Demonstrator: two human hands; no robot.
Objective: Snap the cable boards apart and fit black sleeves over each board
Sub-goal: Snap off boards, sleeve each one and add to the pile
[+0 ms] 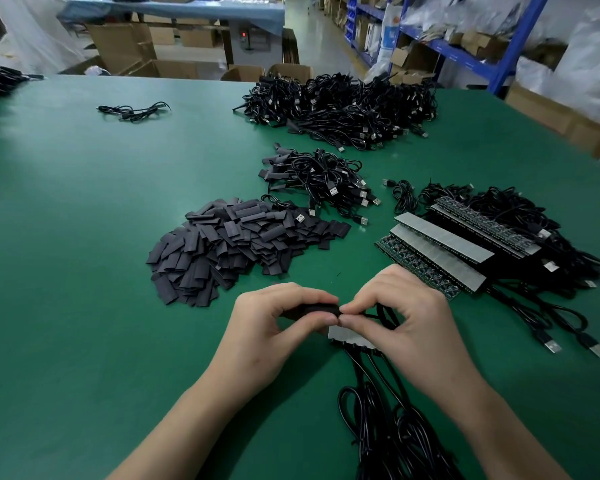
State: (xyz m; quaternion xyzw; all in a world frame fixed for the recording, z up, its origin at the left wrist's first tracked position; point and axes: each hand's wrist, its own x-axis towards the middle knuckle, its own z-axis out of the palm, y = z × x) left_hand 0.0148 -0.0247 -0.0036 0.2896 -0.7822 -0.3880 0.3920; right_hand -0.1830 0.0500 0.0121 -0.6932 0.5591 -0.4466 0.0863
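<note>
My left hand (274,320) pinches a black sleeve (312,310) between thumb and fingers, just above the green table. My right hand (402,313) meets it fingertip to fingertip and pinches a cabled board at the sleeve's mouth; the board itself is hidden by my fingers. Under my hands lies a short strip of joined boards (350,337) with black cables (378,410) running toward me. A heap of loose black sleeves (236,244) lies ahead on the left. Longer strips of unsnapped boards (437,251) lie to the right.
A small pile of sleeved cables (323,181) sits beyond the sleeve heap, and a large cable pile (343,105) lies farther back. One stray cable (132,111) rests at far left. Cardboard boxes and blue shelving (465,53) stand past the table's far edge.
</note>
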